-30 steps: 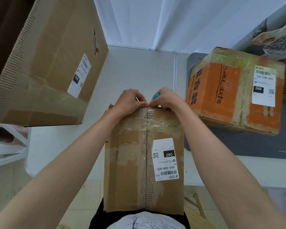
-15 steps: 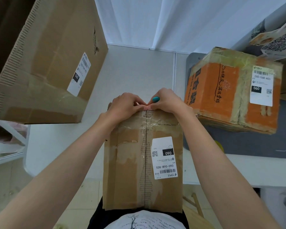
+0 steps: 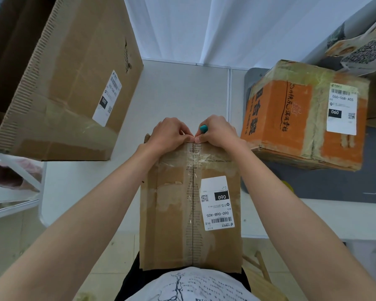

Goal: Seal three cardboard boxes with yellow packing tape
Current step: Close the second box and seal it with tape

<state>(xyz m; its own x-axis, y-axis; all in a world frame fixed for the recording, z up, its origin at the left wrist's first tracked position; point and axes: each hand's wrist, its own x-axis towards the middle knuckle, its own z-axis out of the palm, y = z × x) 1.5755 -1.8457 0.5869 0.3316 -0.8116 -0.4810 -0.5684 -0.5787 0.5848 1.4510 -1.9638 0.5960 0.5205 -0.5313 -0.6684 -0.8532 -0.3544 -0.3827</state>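
A flat brown box (image 3: 172,213) with a white label leans from the table edge against my body, its centre seam covered in clear tape. My left hand (image 3: 168,135) and my right hand (image 3: 218,132) both grip its far edge, fingers curled over it and thumbs meeting at the seam. A small teal object (image 3: 203,128) shows between my right fingers. A large brown box (image 3: 63,83) stands at the left, and an orange box (image 3: 302,114) wrapped in yellowish tape sits at the right. A sliver of yellow (image 3: 288,185), hidden mostly by my right forearm, lies beside it.
The white table (image 3: 182,94) runs back to a white curtain. A dark grey mat (image 3: 323,185) lies under the orange box. A printed carton (image 3: 363,51) stands at the far right, and a white frame (image 3: 15,192) at the left edge.
Both hands stay on the far edge of the flat box. The thumbs have drawn together at the seam, and the teal object has shifted a little.
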